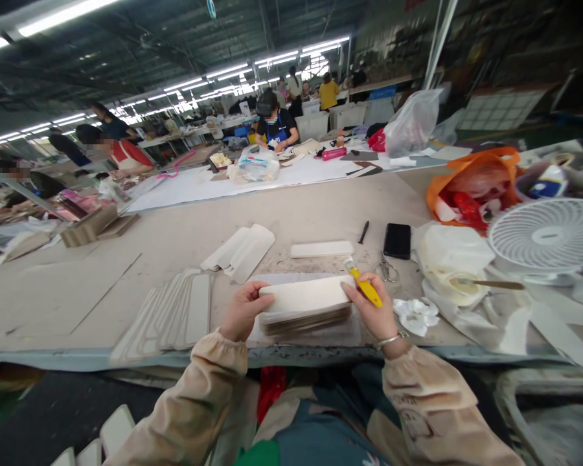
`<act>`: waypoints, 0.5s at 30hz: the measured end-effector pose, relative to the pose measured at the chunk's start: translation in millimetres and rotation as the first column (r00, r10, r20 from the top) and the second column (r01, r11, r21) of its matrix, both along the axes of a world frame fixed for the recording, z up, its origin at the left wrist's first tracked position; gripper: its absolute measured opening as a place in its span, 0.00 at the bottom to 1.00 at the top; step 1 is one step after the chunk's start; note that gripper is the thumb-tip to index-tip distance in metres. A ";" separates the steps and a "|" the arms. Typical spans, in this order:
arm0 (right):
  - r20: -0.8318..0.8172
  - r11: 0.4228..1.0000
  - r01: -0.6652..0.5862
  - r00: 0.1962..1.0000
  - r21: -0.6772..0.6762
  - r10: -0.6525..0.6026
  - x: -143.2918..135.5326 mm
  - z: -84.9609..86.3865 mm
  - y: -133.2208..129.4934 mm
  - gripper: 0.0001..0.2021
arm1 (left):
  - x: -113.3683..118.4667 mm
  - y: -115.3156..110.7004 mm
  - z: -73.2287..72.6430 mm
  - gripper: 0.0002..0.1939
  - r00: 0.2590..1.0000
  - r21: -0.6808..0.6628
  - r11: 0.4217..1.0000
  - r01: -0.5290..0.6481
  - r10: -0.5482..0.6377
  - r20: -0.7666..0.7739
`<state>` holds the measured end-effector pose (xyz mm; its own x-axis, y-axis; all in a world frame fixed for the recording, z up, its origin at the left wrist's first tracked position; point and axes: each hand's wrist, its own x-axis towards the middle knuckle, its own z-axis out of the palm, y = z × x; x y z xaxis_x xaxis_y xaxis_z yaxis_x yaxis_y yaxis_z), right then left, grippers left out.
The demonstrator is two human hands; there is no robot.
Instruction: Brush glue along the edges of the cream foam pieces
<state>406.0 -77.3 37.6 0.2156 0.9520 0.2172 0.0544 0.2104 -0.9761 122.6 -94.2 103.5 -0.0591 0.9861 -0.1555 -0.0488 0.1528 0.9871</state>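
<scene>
Both hands close inward at the short ends of a pale stack, one at each side; the worktop point(320, 217) spreads wide beneath, with a fan of pale strips point(199, 310) to the left and a dark phone point(397, 241) beyond the right; between the hands sits the stack point(307, 323), on a white sheet point(354, 333) near the front edge; taken whole it probably has some weight, and its layers look apt to slip over one another, so both ends want an even, squared grip; the top strip point(306, 295) looks light, smooth and fairly stiff, likely to bend or crease if pinched mid-length, so the rounded ends are the best hold; the left hand point(243, 309) is partly curled, its thumb over the left end and fingers behind; the right hand point(375, 312) lays its thumb at the right end, fingers wrapped about a yellow-handled tool point(370, 292) whose metal tip points away, near enough to scuff the surface.
</scene>
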 end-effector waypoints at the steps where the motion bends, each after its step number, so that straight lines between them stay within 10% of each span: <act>1: 0.020 1.000 0.025 0.999 0.006 -0.025 1.2 -2.0 1.6 0.19 | -3.2 0.3 -4.0 0.18 0.996 0.000 1.000 -0.004 0.004 -0.093; 6: 0.266 0.999 0.040 0.963 0.005 -0.040 3.7 -7.8 7.5 0.15 | -19.6 0.1 -25.0 0.19 0.904 -0.005 1.000 -0.030 0.025 -0.426; 15: 0.491 0.998 0.065 0.868 0.021 -0.067 -1.7 -9.7 9.9 0.17 | -34.9 -3.8 -55.1 0.22 0.834 -0.028 0.994 -0.102 0.070 -0.547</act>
<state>404.3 -67.4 27.9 0.1425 0.9385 0.3146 0.5407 0.1924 -0.8189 87.6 -98.0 48.3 -0.2342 0.9641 -0.1251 0.4790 0.2263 0.8482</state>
